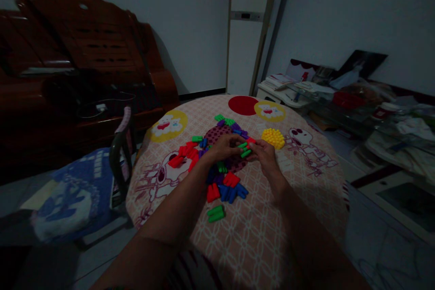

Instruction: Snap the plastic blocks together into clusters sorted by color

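Note:
My left hand (pixel 223 147) and my right hand (pixel 267 156) meet over the middle of a round table. A green plastic building piece (pixel 245 150) sits between them, pinched by the fingers of both hands. Right behind it, at my right fingertips, is a red piece (pixel 250 140); whether the two are joined I cannot tell. Loose red pieces (pixel 190 150) lie left of my left hand. Nearer to me are blue pieces (pixel 233 192), another red piece (pixel 213 192) and a lone green piece (pixel 216 214). A yellow knobbly cluster (pixel 273 138) rests beyond my right hand.
A patterned cloth (pixel 265 217) covers the table. Green pieces (pixel 224 120) lie at the far side. A chair (pixel 118 154) with a blue cloth stands left, a wooden bench (pixel 91 54) behind it. At right, a cluttered glass-topped table (pixel 326 104) stands close by.

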The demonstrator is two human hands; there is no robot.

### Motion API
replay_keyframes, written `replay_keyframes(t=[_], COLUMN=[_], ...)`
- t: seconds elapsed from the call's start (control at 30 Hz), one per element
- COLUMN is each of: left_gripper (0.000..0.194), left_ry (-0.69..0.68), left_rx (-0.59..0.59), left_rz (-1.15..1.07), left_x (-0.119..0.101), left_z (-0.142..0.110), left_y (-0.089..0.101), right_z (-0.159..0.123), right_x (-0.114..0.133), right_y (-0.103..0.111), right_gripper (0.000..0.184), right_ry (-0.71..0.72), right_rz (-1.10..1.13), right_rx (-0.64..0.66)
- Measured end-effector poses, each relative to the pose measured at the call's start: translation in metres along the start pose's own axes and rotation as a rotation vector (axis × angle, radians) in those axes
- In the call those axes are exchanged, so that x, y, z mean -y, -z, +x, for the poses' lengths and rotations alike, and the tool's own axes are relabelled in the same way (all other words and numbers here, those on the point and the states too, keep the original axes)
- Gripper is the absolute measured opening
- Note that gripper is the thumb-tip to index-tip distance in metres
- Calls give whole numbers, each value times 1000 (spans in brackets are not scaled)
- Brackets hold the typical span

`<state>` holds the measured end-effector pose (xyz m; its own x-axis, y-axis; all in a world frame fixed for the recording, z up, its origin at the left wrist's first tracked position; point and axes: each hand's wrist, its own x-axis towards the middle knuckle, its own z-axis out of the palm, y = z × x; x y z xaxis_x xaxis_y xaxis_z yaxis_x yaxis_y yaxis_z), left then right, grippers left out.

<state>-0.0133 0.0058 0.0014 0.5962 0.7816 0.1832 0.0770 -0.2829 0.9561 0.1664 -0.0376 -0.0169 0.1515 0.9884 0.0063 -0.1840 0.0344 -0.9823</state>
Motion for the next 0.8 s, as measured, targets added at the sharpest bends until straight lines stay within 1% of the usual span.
replay_keyframes(t=[0.07,0.13,0.2,0.27,0.33,0.4,0.47,0.57,0.6,0.63,0.7,0.73,0.8], left_gripper=[37,35,35,39,44,47,49,49,47,45,40,38,35], left_ry=[10,21,27,11,-13,-25,-25,-33,-38,-45,-56,-54,-33], left_rx=[17,47,53,-11,-93,-128,-131,-122,-111,-102,-119,-146,-227], left_rz=[101,179,166,96,30,-7,-23,1,16,36,119,190,375], left_x=[-5,-9,-10,-9,-6,-2,0,2,2,2,2,3,6], left_z=[-2,-3,-3,-3,-3,-1,1,4,4,5,5,5,4], left_y=[-2,-2,1,7,12,14,11,-1,-5,-8,-8,-6,2], right_z=[1,3,7,11,12,11,6,-2,-3,-2,3,7,21], right_x=[-1,-3,-5,-5,-4,0,5,11,12,13,15,16,19], right_y=[1,4,9,16,20,21,17,9,8,8,16,24,50], right_gripper=[35,29,28,31,34,37,39,40,39,39,37,35,30], right_ry=[-27,-25,-5,31,120,222,257,182,154,138,152,179,240], right_rz=[23,32,0,-95,-224,-327,-356,-290,-264,-244,-222,-218,-234], right_rx=[-35,-95,-129,-109,-113,-138,-93,76,104,102,14,-68,-279])
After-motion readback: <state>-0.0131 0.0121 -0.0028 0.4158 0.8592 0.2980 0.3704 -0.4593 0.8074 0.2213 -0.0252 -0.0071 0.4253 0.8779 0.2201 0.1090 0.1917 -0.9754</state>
